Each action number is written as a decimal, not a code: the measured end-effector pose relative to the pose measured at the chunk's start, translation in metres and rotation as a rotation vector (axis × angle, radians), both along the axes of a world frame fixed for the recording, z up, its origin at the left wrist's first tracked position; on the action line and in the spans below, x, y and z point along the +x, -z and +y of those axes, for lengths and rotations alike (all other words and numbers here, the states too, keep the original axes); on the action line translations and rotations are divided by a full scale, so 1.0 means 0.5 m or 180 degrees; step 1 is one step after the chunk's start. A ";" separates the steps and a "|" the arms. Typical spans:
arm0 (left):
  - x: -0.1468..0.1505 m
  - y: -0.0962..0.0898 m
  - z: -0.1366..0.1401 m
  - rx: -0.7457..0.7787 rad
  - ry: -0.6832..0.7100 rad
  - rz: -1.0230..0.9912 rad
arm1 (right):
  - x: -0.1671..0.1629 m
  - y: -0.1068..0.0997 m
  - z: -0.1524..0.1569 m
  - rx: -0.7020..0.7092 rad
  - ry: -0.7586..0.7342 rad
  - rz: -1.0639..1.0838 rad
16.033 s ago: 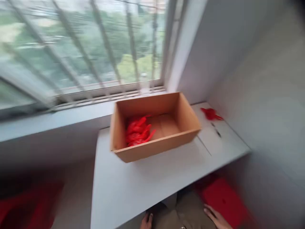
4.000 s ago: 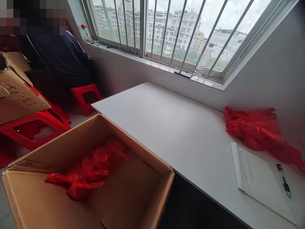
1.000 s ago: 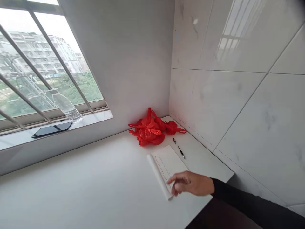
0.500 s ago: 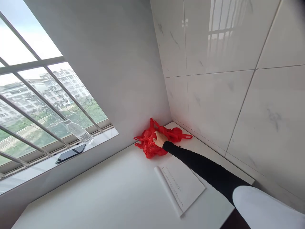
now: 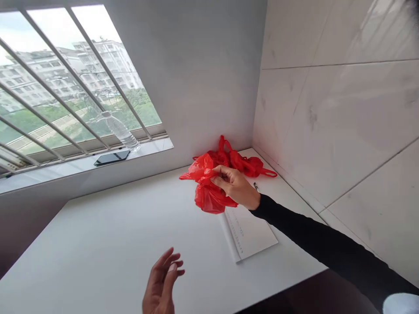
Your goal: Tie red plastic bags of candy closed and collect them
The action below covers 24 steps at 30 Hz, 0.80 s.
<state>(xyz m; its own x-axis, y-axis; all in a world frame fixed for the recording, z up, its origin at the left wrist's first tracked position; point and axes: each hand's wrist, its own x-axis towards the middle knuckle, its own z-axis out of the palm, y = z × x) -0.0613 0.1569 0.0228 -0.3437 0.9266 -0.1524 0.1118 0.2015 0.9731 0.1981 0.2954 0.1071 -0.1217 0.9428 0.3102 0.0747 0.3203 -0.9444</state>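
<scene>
Pinched between the thumb and fingers of my right hand (image 5: 238, 186) is a crumpled red plastic bag (image 5: 209, 198), held up over the white table (image 5: 131, 244). Behind it, more red plastic bags (image 5: 244, 161) lie bunched in the corner against the walls, their loop handles sticking out. My left hand (image 5: 163, 281) hovers above the table's near part, fingers apart and curved, with nothing in it. An open notebook (image 5: 253, 237) with written lines lies under and to the right of the held bag, its top partly covered.
On the window sill (image 5: 153, 146) stand a clear plastic bottle (image 5: 121, 131) and, flat beside it, a dark phone (image 5: 111, 157). Metal bars (image 5: 78, 78) cross the window. A tiled wall (image 5: 327, 131) bounds the table's right side. A small dark object (image 5: 255, 186) lies near my right wrist.
My right hand has lifted one red bag off the pile and brought it nearer. My left hand has come into view from below. The camera view has shifted.
</scene>
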 end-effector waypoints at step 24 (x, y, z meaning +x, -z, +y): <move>0.045 0.102 -0.074 0.0198 0.0043 0.1937 | -0.132 0.216 -0.171 0.0751 -0.0774 -0.1910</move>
<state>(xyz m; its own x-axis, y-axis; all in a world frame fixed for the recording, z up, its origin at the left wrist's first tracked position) -0.0390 0.1198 -0.0282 -0.3404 0.9323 0.1223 0.6534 0.1410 0.7438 0.1318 0.2097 -0.0010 -0.5360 0.7826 0.3166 0.4630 0.5861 -0.6650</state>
